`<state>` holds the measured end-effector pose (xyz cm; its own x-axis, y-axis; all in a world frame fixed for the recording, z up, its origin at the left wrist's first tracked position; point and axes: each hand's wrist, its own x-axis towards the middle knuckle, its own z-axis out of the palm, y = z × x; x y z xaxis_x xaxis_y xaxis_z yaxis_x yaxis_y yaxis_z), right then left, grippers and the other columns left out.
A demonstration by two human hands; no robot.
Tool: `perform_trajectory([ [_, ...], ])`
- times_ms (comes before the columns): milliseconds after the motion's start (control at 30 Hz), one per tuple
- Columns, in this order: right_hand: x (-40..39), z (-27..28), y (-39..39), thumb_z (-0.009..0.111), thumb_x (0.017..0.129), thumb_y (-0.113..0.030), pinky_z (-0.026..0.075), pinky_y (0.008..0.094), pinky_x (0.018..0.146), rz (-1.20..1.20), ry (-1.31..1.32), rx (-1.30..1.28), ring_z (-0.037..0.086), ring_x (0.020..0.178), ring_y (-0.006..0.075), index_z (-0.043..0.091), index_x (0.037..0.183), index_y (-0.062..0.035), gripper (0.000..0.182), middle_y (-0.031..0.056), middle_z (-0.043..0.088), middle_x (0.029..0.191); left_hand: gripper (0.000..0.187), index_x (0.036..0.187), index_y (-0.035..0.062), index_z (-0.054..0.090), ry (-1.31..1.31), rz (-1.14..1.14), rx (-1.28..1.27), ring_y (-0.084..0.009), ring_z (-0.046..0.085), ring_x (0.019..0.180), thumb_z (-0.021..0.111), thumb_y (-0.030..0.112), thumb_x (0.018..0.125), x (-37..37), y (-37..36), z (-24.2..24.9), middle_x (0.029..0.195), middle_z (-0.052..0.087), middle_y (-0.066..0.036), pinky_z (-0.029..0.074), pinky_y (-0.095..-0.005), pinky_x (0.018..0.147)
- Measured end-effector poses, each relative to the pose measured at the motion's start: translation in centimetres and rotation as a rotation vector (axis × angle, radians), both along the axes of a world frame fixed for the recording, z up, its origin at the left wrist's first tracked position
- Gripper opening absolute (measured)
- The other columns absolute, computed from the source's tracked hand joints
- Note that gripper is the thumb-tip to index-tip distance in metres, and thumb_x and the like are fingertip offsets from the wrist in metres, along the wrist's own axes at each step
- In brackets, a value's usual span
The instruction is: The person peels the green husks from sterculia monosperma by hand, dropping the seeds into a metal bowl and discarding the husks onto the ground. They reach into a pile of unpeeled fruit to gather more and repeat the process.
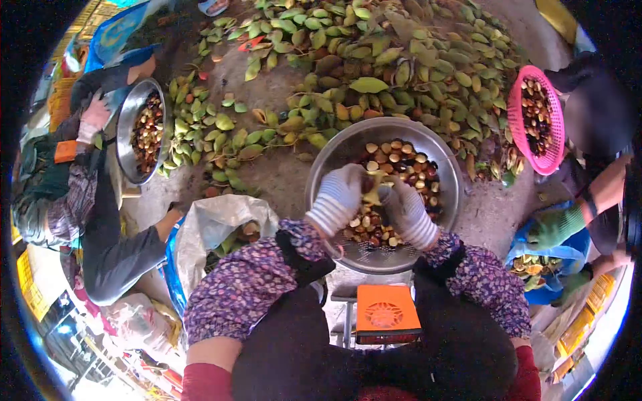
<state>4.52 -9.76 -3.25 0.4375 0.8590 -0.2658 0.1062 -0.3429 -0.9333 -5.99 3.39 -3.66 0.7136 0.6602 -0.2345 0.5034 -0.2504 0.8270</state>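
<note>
Both my hands wear striped, pale grey knit gloves and are together over a perforated metal bowl [455,197] in front of my knees. My left hand [336,200] has its fingers closed on one side of a yellowish split pod [372,190]. On the other side, the fingers of my right hand [408,212] are closed around it too. Glossy dark-brown seeds with pale ends [384,157] lie in the bowl beneath. My fingers hide part of the pod.
A large heap of green pods [414,67] spreads beyond the bowl. To the left are a whitish sack [221,220] and another person's metal bowl [124,144]. A pink basket [556,157] and blue bag [578,244] are near a person at right. An orange-topped box [386,314] sits between my knees.
</note>
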Motion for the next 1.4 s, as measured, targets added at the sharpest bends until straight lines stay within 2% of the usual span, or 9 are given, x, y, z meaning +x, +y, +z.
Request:
perform_trajectory([
  [67, 0.5, 0.9, 0.5, 0.057, 0.087, -0.012, 0.045, 0.0276, 0.066, 0.052, 0.062, 0.054, 0.056, 0.07, 0.0186, 0.048, 0.112, 0.0007, 0.03, 0.0108, 0.061, 0.085, 0.034, 0.088, -0.0012, 0.06, 0.023, 0.041, -0.132, -0.0397, 0.058, 0.078, 0.039, 0.025, 0.09, -0.7, 1.0, -0.6, 0.079, 0.06, -0.023, 0.045, -0.042, 0.07],
  [267, 1.1, 2.3, 0.9, 0.072, 0.072, -0.022, 0.048, 0.0402, 0.071, 0.241, -0.657, -0.194, 0.058, 0.089, 0.032, 0.047, 0.121, -0.0111, 0.056, 0.0162, 0.054, 0.105, 0.024, 0.084, 0.0027, 0.058, -0.001, -0.083, 0.094, -0.0378, 0.059, 0.079, 0.039, 0.017, 0.088, -0.8, 0.3, 1.1, 0.08, 0.06, -0.019, 0.047, -0.0437, 0.07],
  [467, 0.4, 2.3, 1.1, 0.067, 0.073, -0.011, 0.048, 0.0369, 0.075, 0.173, -0.35, -0.016, 0.057, 0.086, 0.0362, 0.056, 0.112, -0.008, 0.041, 0.0192, 0.052, 0.104, 0.021, 0.089, -0.0003, 0.05, 0.154, 0.07, -0.076, -0.0428, 0.057, 0.073, 0.04, 0.018, 0.092, -1.1, -2.3, 0.1, 0.08, 0.058, -0.023, 0.046, -0.0469, 0.062],
  [733, -0.7, 1.2, 0.3, 0.065, 0.077, -0.005, 0.043, 0.0297, 0.087, 0.081, 0.492, -0.223, 0.055, 0.1, 0.0192, 0.052, 0.117, 0.0021, 0.043, 0.0129, 0.059, 0.109, 0.033, 0.121, 0.001, 0.044, -0.03, 0.056, -0.256, -0.0402, 0.059, 0.092, 0.041, 0.013, 0.091, -2.1, -3.3, 0.6, 0.092, 0.061, -0.026, 0.046, -0.0398, 0.08],
  [1033, 1.3, 2.9, 0.2, 0.052, 0.086, -0.007, 0.044, 0.0215, 0.056, -0.053, 0.555, -0.125, 0.052, 0.066, 0.0072, 0.056, 0.099, -0.0029, 0.014, 0.0026, 0.059, 0.081, 0.036, 0.112, -0.0015, 0.056, -0.059, 0.12, -0.516, -0.0178, 0.057, 0.096, 0.06, 0.015, 0.081, -5.7, 2.3, 4.0, 0.106, 0.061, -0.011, 0.045, -0.0298, 0.087],
  [1100, 3.1, 3.1, -0.3, 0.051, 0.087, -0.007, 0.044, 0.0216, 0.058, -0.088, 0.421, -0.239, 0.051, 0.066, 0.0077, 0.056, 0.099, -0.0033, 0.014, 0.0017, 0.057, 0.077, 0.038, 0.114, -0.0007, 0.054, 0.057, -0.017, -0.342, -0.0179, 0.059, 0.092, 0.06, 0.015, 0.08, -8.4, 5.7, 6.6, 0.103, 0.062, -0.014, 0.047, -0.0296, 0.083],
  [1267, 5.2, -3.4, -4.2, 0.054, 0.085, -0.01, 0.047, 0.0284, 0.063, -0.075, 0.045, -0.289, 0.058, 0.07, 0.0198, 0.056, 0.1, -0.0025, 0.017, 0.0079, 0.059, 0.077, 0.042, 0.112, 0.01, 0.059, 1.22, -0.97, 0.147, -0.0294, 0.061, 0.095, 0.046, 0.039, 0.084, -17.0, 8.0, 9.0, 0.111, 0.059, -0.017, 0.046, -0.0384, 0.084],
  [1333, 5.5, -5.0, -5.3, 0.058, 0.082, -0.013, 0.048, 0.0366, 0.069, 0.135, -0.519, -0.089, 0.06, 0.077, 0.0335, 0.056, 0.102, -0.0023, 0.023, 0.016, 0.061, 0.083, 0.045, 0.115, 0.0093, 0.058, 1.364, -1.04, 0.204, -0.031, 0.061, 0.093, 0.049, 0.038, 0.081, -17.8, 8.3, 8.7, 0.11, 0.059, -0.02, 0.047, -0.0401, 0.083],
  [1400, 5.3, -4.2, -5.3, 0.061, 0.079, -0.015, 0.048, 0.0396, 0.075, 0.172, -0.454, -0.223, 0.059, 0.086, 0.0388, 0.056, 0.104, -0.0025, 0.028, 0.0215, 0.061, 0.091, 0.04, 0.108, 0.0082, 0.059, 1.213, -0.865, 0.296, -0.0315, 0.062, 0.091, 0.052, 0.035, 0.08, -15.6, 10.2, 6.9, 0.103, 0.06, -0.019, 0.048, -0.04, 0.08],
])
